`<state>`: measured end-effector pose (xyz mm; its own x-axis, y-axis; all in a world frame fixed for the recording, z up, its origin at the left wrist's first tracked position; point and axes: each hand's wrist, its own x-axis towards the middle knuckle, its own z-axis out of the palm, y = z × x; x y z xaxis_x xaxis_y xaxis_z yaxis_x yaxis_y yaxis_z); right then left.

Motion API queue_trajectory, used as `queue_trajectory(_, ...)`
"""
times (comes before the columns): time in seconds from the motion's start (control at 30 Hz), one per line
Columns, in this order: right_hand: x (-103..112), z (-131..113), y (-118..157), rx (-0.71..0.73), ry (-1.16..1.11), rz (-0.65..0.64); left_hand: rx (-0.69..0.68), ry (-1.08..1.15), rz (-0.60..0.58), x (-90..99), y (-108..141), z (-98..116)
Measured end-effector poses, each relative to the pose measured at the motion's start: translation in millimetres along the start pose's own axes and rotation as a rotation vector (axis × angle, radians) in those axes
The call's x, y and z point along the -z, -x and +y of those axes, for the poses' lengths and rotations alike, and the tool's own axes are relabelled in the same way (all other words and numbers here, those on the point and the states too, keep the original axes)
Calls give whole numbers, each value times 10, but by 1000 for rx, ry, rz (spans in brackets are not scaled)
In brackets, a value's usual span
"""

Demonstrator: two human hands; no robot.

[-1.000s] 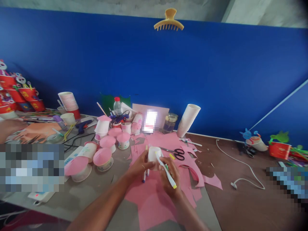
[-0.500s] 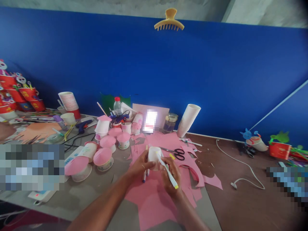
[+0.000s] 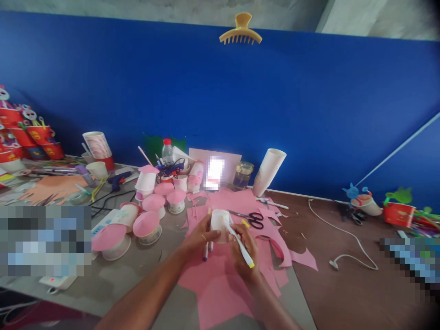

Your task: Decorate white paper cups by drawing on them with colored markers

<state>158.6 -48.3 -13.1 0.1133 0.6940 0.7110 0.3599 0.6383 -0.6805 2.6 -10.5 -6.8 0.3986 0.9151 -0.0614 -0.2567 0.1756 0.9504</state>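
A small white paper cup (image 3: 219, 221) is held over the pink paper, with my left hand (image 3: 200, 234) closed on its left side. My right hand (image 3: 244, 250) grips a white marker (image 3: 243, 249) with a yellow end, its tip against the cup's side. Yellow marks near the tip are faint. Beneath both hands lies cut pink paper (image 3: 223, 293). Black-handled scissors (image 3: 256, 220) rest on it just right of the cup. Two more markers (image 3: 207, 252) show under my left hand.
Several cups with pink paper tops (image 3: 147, 223) stand at the left. Behind are a glass jar (image 3: 243, 175), a tall stack of white cups (image 3: 270, 172) and a bottle (image 3: 167, 151). A white cable (image 3: 338, 229) lies at right.
At the far left, a hand that was over the orange paper has gone out of view. My own hands, the cup and the marker have barely moved.
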Motion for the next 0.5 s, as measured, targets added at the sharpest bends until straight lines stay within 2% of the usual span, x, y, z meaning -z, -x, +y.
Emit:
queue_trajectory(0.23,1,31,10,-57,-18,-6,20,-3,-5,30,13,-21)
queue_trajectory(0.5,13,18,-17,-106,-32,7,43,58,-10,-45,71,107)
